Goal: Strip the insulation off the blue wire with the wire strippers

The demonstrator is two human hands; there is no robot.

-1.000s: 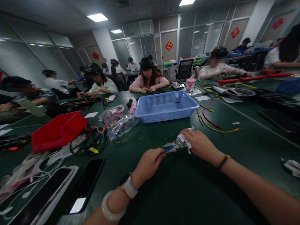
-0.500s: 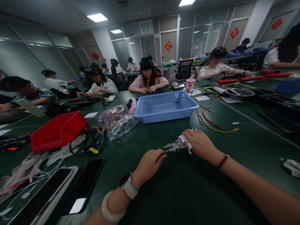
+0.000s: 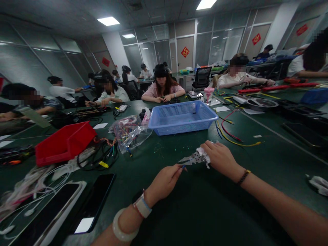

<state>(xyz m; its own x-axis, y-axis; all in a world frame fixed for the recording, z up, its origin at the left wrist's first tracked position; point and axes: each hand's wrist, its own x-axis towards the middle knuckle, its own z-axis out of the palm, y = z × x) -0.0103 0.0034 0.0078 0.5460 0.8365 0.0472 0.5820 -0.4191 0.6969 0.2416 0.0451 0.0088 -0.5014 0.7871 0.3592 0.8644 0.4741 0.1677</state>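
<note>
"Looking at the middle of the work, where is the blue wire (image 3: 184,167)?"

"It is at the fingertips of the left hand (image 3: 164,181), above the green table (image 3: 205,212). The thumb and finger are pressed together and pinch the wire, so only a short blue end comes out."

"And how is the right hand (image 3: 221,158)?"

"Its fingers are closed around the handles of the metal pliers (image 3: 192,159), where a white tissue (image 3: 205,158) is wrapped. The nose of the pliers points to the left hand, just beside the wire. Whether the metal touches the wire, I cannot tell."

"Which things are around them?"

"Behind the pliers stands a blue basket (image 3: 184,129). To the left of it lies a clear bag (image 3: 128,133) with coloured wires inside, and farther left is a red bin (image 3: 65,141). To the right of the basket, a red wire (image 3: 225,129) and a yellow wire (image 3: 252,145) lie on the table."

"And near the left arm?"

"One dark phone (image 3: 98,194) with a white sticker lies there. Across the table sits a person in pink (image 3: 150,94)."
</note>
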